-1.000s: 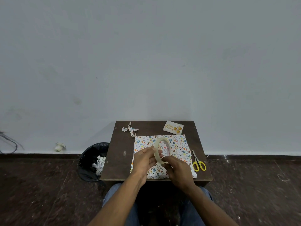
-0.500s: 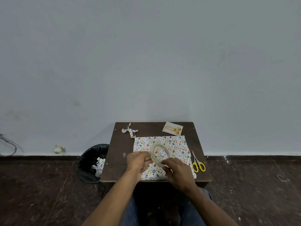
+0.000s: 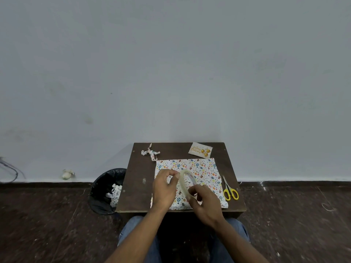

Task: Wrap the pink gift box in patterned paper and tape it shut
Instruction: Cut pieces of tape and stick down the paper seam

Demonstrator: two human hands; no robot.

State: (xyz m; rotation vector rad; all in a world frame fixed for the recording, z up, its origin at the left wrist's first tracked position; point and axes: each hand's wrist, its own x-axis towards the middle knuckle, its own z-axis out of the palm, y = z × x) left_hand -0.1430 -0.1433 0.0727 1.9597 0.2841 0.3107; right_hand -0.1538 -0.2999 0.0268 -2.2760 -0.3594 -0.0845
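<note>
A parcel covered in white patterned paper (image 3: 201,168) lies flat on the small dark table (image 3: 140,186); no pink box shows. Above its near half I hold a roll of clear tape (image 3: 185,180). My right hand (image 3: 206,203) grips the roll at its lower edge. My left hand (image 3: 164,187) has finger and thumb pinched together at the roll's upper left rim, apparently on the tape's loose end, which is too thin to see.
Yellow-handled scissors (image 3: 230,191) lie at the table's right edge. A birthday card (image 3: 200,150) and a crumpled paper scrap (image 3: 150,153) lie at the back. A black bin (image 3: 106,190) with paper waste stands on the floor to the left. My knees sit under the table.
The roll has dropped lower over the parcel and tilted. My left hand has shifted left along its rim, fingers now pinched.
</note>
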